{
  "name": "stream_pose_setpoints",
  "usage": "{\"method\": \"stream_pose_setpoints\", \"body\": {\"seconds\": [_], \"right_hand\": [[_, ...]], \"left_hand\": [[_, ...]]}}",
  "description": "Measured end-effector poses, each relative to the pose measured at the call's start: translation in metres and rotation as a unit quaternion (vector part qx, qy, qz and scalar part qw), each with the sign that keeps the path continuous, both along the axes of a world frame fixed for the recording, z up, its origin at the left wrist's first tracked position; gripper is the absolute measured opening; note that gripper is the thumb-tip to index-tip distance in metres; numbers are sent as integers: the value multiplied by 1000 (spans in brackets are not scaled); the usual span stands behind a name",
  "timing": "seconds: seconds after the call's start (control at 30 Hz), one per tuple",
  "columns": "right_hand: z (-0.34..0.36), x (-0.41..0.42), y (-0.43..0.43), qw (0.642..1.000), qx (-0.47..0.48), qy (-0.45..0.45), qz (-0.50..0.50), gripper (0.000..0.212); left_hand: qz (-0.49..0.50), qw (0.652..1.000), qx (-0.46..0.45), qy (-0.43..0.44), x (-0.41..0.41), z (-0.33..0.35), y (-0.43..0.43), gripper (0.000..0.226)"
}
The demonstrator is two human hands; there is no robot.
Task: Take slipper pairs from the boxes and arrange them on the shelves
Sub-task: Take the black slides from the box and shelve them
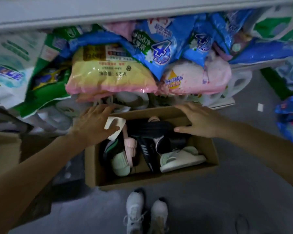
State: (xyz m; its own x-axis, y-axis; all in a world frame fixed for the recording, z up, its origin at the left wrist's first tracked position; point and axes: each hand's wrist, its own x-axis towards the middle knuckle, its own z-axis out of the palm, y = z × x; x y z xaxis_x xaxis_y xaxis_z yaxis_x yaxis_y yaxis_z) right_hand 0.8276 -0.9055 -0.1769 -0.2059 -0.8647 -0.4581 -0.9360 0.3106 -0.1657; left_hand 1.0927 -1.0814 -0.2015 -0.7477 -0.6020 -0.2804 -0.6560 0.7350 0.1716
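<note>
An open cardboard box (210,147) stands on the floor in front of me, filled with several slippers and shoes: pink slippers (129,144), pale green ones (179,158), and black ones (150,128). My left hand (93,124) reaches over the box's far left corner, its thumb pressed against a white slipper (112,122) and its fingers spread above it. My right hand (196,120) hovers over the far right corner with fingers extended and thumb touching the black slipper. Neither hand clearly grips anything.
A low shelf behind the box is piled with blue, yellow, pink and green detergent bags (112,71). A white shelf edge (142,12) runs across the top. Another cardboard box (4,157) stands at the left. My white sneakers (145,215) stand on the grey floor.
</note>
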Motion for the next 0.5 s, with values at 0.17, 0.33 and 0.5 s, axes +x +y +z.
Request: {"method": "stream_pose_setpoints", "body": {"seconds": [0.17,0.33,0.5], "right_hand": [[-94,6,30,980,92,-104,-144,83],[-185,7,56,919,145,-175,-322,84],[-244,8,69,871,144,-191,-428,89]], "left_hand": [[16,999,30,-32,10,-59,15,77],[83,990,106,-39,15,-106,23,79],[112,981,161,-12,14,-136,24,75]]}}
